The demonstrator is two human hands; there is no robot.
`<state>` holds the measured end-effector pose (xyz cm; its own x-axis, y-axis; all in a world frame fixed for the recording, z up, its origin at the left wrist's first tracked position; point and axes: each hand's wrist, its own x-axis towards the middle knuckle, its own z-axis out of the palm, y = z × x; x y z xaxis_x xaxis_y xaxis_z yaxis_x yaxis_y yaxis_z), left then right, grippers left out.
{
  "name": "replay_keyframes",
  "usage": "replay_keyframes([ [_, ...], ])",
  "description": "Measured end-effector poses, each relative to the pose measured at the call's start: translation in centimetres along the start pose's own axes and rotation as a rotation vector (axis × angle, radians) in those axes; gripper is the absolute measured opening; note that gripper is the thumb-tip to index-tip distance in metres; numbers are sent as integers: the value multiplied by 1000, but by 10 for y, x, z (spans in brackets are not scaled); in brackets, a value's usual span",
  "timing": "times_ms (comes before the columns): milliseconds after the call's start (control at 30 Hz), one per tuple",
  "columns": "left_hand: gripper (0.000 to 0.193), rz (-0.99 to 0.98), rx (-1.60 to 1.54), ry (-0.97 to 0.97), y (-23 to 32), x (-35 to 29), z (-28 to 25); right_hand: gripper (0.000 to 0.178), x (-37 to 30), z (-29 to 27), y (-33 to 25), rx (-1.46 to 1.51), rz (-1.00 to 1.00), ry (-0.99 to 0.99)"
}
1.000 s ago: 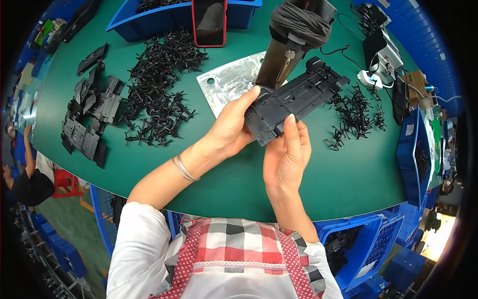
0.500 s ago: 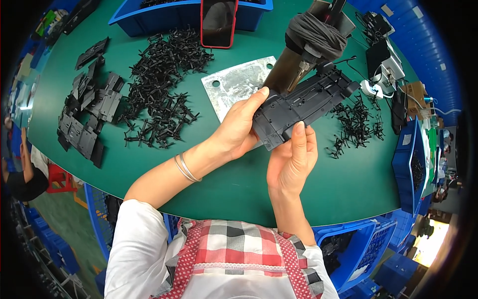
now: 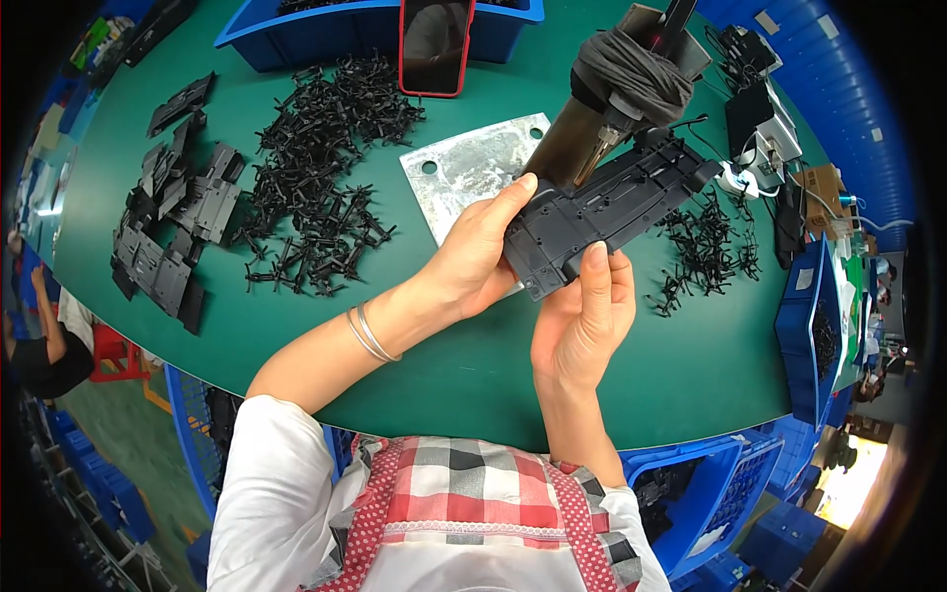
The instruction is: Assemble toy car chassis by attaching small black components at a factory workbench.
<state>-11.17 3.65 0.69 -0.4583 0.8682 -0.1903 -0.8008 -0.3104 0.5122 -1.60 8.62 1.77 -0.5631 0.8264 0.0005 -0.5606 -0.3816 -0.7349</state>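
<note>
Between both hands is a long black plastic panel (image 3: 612,212), tilted up to the right, with ribs and small holes on its face. My left hand (image 3: 478,242) grips its left end, thumb on top and fingers underneath. At the near lower edge my right hand (image 3: 587,311) pinches the panel, its thumb on the face and its fingers behind. Right over the panel stands a metal-tipped tool (image 3: 604,148) on a post wrapped in dark cloth (image 3: 631,74). Whether the tip touches the panel, I cannot tell. A silvery metal plate (image 3: 464,163) lies partly hidden beneath.
A heap of small black plastic parts (image 3: 330,168) covers the left-middle of the green table (image 3: 434,375); a smaller pile (image 3: 708,247) lies at right. Stacked black panels (image 3: 173,227) sit farther left. A phone in a red case (image 3: 434,44) stands before a blue bin (image 3: 326,39).
The panel and both hands have shifted very slightly to the right. The grip of each hand stays the same.
</note>
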Motion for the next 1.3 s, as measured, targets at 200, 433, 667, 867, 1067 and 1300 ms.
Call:
replay_keyframes([
  [200,39,-20,-29,7,2,-2,-2,22,-3,3,3,-96,-36,-31],
  [433,37,-39,-81,-35,-6,3,-5,23,-1,3,-1,-130,-90,-39],
  [667,37,-41,-95,-44,-6,3,-8,23,-2,8,0,-190,-118,-33],
  [867,37,-95,-130,-74,-5,4,-11,25,-2,11,5,-239,-192,-28],
  [1067,37,-90,-41,-64,1,4,-11,27,-6,11,3,-196,-159,-23],
  [1300,39,-116,14,-35,4,4,-20,41,-5,9,12,-196,-125,10],
])
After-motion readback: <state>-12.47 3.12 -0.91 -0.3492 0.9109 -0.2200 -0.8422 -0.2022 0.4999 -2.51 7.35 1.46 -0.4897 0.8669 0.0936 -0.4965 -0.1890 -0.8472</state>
